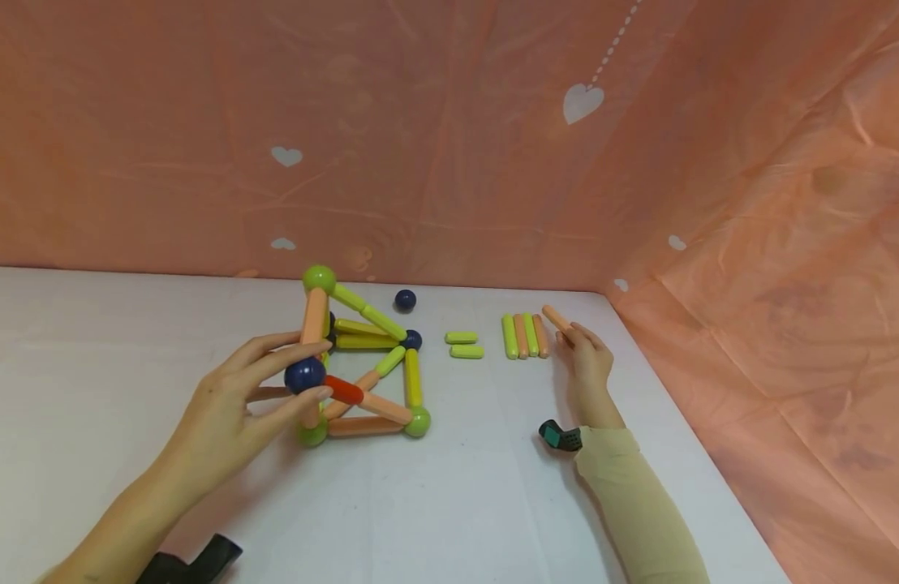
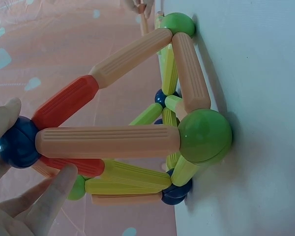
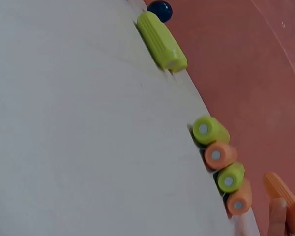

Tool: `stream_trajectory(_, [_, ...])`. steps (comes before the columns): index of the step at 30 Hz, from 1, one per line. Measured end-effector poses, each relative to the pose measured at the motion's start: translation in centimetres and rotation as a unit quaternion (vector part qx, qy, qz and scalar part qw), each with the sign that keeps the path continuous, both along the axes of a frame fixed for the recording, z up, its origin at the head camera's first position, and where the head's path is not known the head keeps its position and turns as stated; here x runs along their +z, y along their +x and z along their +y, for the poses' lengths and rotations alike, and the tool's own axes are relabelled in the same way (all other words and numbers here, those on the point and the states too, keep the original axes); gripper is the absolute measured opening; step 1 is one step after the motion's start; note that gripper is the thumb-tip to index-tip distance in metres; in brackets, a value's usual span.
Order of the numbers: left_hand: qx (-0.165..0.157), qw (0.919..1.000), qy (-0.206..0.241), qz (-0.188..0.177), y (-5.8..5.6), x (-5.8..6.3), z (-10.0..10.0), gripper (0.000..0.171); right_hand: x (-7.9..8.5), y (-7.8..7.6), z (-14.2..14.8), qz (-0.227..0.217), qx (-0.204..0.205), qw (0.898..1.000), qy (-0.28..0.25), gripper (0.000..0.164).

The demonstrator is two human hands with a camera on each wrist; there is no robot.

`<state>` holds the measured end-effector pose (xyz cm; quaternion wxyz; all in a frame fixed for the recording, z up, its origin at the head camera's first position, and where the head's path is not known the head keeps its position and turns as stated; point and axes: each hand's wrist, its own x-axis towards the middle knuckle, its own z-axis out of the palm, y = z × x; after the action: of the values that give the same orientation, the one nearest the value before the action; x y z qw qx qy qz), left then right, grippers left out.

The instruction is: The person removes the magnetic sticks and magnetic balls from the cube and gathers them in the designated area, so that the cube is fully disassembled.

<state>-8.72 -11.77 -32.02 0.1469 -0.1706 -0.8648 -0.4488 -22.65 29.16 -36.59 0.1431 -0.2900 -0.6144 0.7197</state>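
Observation:
A frame of magnetic rods and balls stands on the white table, with a green ball (image 1: pixel 319 279) at its top and another green ball (image 1: pixel 418 422) at a lower corner. My left hand (image 1: pixel 226 410) holds the near dark blue ball (image 1: pixel 304 375) with its fingers around it. From that ball run a red rod (image 2: pixel 66 101) and a peach rod (image 2: pixel 108 140), raised off the table. Over on the right, my right hand (image 1: pixel 590 365) pinches a loose peach magnetic rod (image 1: pixel 556 316) by one end, above the table. Part of the frame's far side is hidden.
Beside the right hand lies a row of green and peach rods (image 1: pixel 522 336). Two short green rods (image 1: pixel 466 351) lie between that row and the frame. A loose dark blue ball (image 1: pixel 405 301) sits near the back edge, before an orange-pink cloth (image 1: pixel 435 178).

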Motion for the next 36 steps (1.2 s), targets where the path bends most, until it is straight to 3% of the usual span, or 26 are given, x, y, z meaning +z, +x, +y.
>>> stream_trajectory(6, [0.001, 1.0000, -0.006, -0.002, 0.0, 0.0, -0.1, 0.049, -0.4, -0.4, 0.6, -0.033, 0.000, 0.999, -0.015, 0.043])
stream_trajectory(14, [-0.003, 1.0000, -0.004, 0.000, -0.1, 0.0, -0.1, 0.051, -1.0, -0.6, 0.5, -0.054, 0.030, 0.998, 0.017, 0.044])
stream_trajectory(19, [-0.003, 1.0000, -0.003, -0.005, -0.1, 0.0, -0.1, 0.051, -0.9, -0.3, 0.1, -0.073, 0.051, 0.993, 0.080, 0.043])
stream_trajectory(24, [0.005, 0.9999, -0.006, -0.010, 0.0, 0.0, 0.0, 0.050, -0.7, 0.5, -0.2, -0.090, 0.098, 0.975, 0.179, 0.044])
stream_trajectory(28, [0.005, 1.0000, -0.003, -0.002, 0.1, 0.0, 0.1, 0.049, -0.4, 1.5, -1.0, -0.058, 0.114, 0.964, 0.235, 0.043])
stream_trajectory(36, [0.002, 0.9999, -0.002, 0.010, 0.2, 0.1, 0.2, 0.049, 0.7, 3.4, -3.8, 0.021, 0.178, 0.953, 0.243, 0.039])
